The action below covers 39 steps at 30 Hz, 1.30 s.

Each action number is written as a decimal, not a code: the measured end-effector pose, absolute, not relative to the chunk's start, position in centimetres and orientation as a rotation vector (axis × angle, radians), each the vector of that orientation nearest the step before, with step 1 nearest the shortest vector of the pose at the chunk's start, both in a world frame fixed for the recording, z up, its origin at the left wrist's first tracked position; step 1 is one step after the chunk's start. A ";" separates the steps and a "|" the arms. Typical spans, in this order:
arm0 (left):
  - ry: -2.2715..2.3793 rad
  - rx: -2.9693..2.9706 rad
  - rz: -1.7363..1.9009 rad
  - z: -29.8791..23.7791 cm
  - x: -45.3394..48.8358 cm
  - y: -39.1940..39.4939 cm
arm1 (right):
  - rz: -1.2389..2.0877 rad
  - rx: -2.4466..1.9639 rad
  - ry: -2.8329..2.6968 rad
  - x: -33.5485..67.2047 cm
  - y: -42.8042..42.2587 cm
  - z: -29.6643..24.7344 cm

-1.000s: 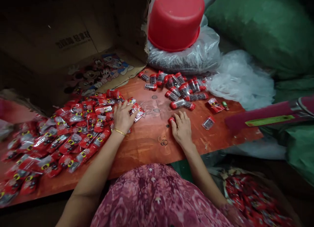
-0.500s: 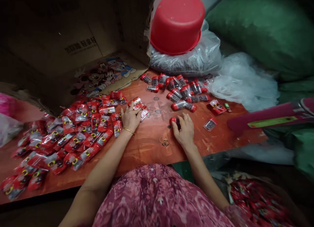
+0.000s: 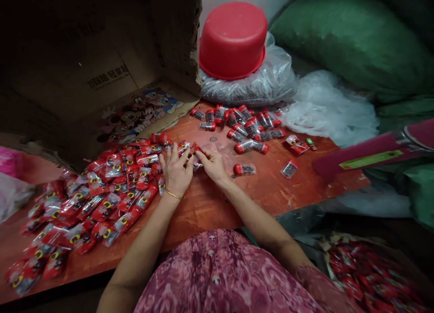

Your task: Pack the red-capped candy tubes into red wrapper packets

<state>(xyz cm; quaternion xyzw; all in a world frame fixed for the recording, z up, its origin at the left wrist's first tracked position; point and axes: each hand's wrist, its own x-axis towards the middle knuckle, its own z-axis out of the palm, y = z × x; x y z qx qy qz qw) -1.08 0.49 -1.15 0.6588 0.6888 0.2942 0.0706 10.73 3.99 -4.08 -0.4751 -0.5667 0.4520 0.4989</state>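
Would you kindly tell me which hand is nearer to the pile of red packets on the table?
The left hand: it is at the right edge of the pile. The right hand is farther off, to the right of the left hand.

We see glossy, crinkled plastic film on the red packets [image 3: 106, 207], clear smooth plastic on the red-capped tubes [image 3: 252, 128], slightly glossy plastic on the basin [image 3: 233, 37], matt, ragged-edged cardboard on the carton [image 3: 178, 46], shiny metal on the bracelet [image 3: 173, 194].

Packets [image 3: 106, 207], tubes [image 3: 251, 127] on red table [image 3: 198, 209]
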 end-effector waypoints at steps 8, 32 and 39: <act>1.391 0.918 1.173 -0.5 0.9 -1.3 | 0.764 -1.227 -1.433 12.1 1.0 -3.3; 1.196 0.343 1.043 0.1 3.3 -1.3 | 0.266 -1.636 -2.103 27.1 -1.6 -6.4; 1.219 0.345 1.081 0.5 3.7 -1.4 | 0.818 -1.347 -1.688 22.0 -5.4 -3.2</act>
